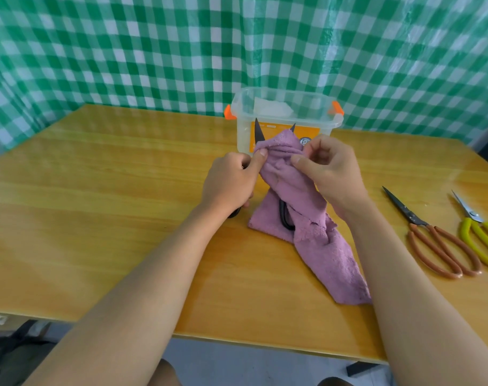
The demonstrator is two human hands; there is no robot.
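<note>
Trailing limp over the table (98,218), the purple cloth (315,246) looks soft and light, best pinched in a bunch. Both forearms reach forward. The left hand (231,182) curls round the stiff, sharp-tipped black scissors (258,133). The right hand (331,171) pinches cloth over the raised blades, before the clear box (284,112).
</note>
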